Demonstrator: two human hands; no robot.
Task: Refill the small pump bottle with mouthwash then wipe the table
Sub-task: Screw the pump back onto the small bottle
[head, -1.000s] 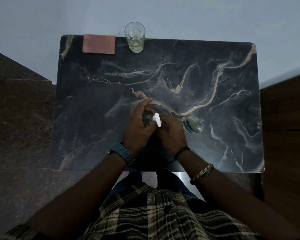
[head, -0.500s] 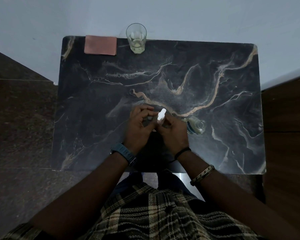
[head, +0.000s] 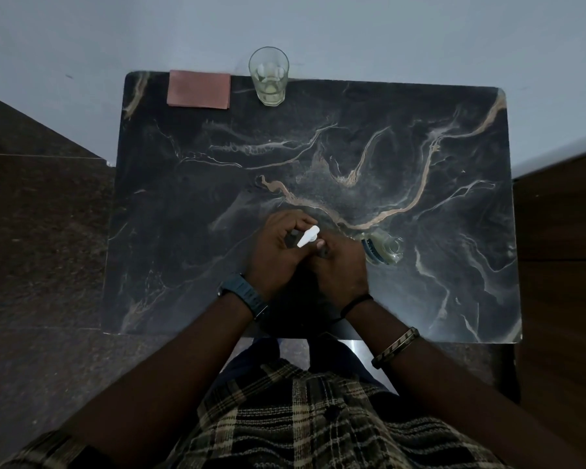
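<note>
My left hand (head: 276,248) and my right hand (head: 340,262) meet over the near middle of the dark marble table (head: 183,198). Between them stands the small pump bottle, of which only the white pump head (head: 308,236) shows; its body is hidden by my fingers. The left hand's fingers curl round the pump head and the right hand grips the bottle below it. A clear mouthwash bottle (head: 383,248) with a blue label stands just right of my right hand. A pink folded cloth (head: 199,89) lies at the table's far left.
A drinking glass (head: 268,76) with a little pale liquid stands at the far edge beside the cloth. A pale wall runs behind the table. Dark floor lies to the left, a wooden surface to the right.
The white pump head has turned between my fingers, its nozzle swinging from pointing toward me, to up-right, to down-left. Both hands have stayed in place.
</note>
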